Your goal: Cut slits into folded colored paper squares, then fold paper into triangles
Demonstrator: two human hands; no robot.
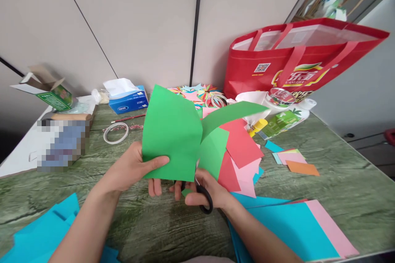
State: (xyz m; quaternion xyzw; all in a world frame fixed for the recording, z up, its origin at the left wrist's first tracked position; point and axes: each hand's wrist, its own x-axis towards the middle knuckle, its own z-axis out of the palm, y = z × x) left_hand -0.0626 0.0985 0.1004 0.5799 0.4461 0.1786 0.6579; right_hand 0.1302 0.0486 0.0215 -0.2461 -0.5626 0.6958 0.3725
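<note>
A sheet of green paper (173,131) is held up over the table by my left hand (138,162), thumb on the near face and fingers behind its lower edge. My right hand (210,189) is closed on black-handled scissors (206,202), whose blades are mostly hidden at the sheet's lower right. A partly cut green strip (234,113) bends away to the right from the sheet. Beyond the right hand lie a lighter green piece (214,152) and red paper (243,141), with pink paper (247,176) beneath.
Blue sheets (290,226) lie at the front right, and blue paper (46,230) at the front left. A tape roll (116,133), a tissue box (128,99), a yellow glue stick (258,126) and a red bag (256,72) stand farther back. Small coloured cards (302,167) rest at right.
</note>
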